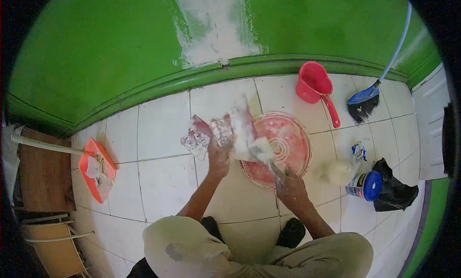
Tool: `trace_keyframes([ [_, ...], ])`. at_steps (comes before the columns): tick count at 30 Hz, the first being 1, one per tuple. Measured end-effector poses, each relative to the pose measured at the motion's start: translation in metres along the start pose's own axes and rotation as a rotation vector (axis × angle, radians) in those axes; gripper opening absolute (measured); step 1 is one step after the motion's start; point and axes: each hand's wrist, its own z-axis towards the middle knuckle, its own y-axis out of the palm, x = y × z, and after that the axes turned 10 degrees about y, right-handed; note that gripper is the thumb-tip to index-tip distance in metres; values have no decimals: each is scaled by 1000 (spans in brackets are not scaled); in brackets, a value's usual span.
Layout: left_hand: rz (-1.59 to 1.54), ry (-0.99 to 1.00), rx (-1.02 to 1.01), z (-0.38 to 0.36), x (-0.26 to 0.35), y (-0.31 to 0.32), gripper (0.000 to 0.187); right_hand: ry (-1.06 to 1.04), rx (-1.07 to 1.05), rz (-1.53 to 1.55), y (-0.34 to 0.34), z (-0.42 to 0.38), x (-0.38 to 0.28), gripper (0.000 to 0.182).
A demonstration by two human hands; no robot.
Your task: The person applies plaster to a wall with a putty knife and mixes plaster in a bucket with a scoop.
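Note:
My left hand (219,155) is closed around a crumpled, powder-dusted bag (244,122), whose folds stick out to both sides of the fingers. In my right hand (290,184) is a scraper (261,150) with a whitish, smeared blade, which meets the lower right part of the bag. Both hands are above the tiled floor, in front of my knees. Partly beneath the bag and the scraper lies a round red tray (293,143) with white residue on it. Motion blurs the blade and the bag's edge.
A red dipper (314,83) and a blue broom (363,102) stand near the green wall (110,47). At right are a blue-lidded tub (372,186), a pale bag (336,172) and a black bag (396,187). An orange dustpan (98,170) lies left.

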Motion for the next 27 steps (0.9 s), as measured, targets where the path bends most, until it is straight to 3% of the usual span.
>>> trace_keyframes([
  [2,-106,4,20,-12,0,14,38,-19,25,-14,-10,17,-4,56],
  [4,523,458,-153,-20,6,20,40,-37,52,-22,-20,27,-7,60],
  [5,-49,-93,59,-16,6,26,38,-51,43,-51,-21,28,-7,57],
  [8,-206,-42,82,0,2,9,36,-92,44,-90,-14,8,-14,55],
  [9,71,18,34,2,7,4,36,-119,53,-105,-11,3,-17,54],
  [12,90,186,105,-1,12,15,35,-31,-103,-125,-11,14,-19,63],
  [15,-130,60,122,-1,12,12,38,-72,6,-88,5,25,-18,59],
  [21,-42,-49,143,-20,13,22,40,-40,-17,-10,-16,40,-25,56],
  [25,-5,8,75,-13,17,10,41,-64,0,-32,2,27,-16,59],
  [27,171,62,52,-14,16,8,41,-62,9,-74,2,20,-19,59],
])
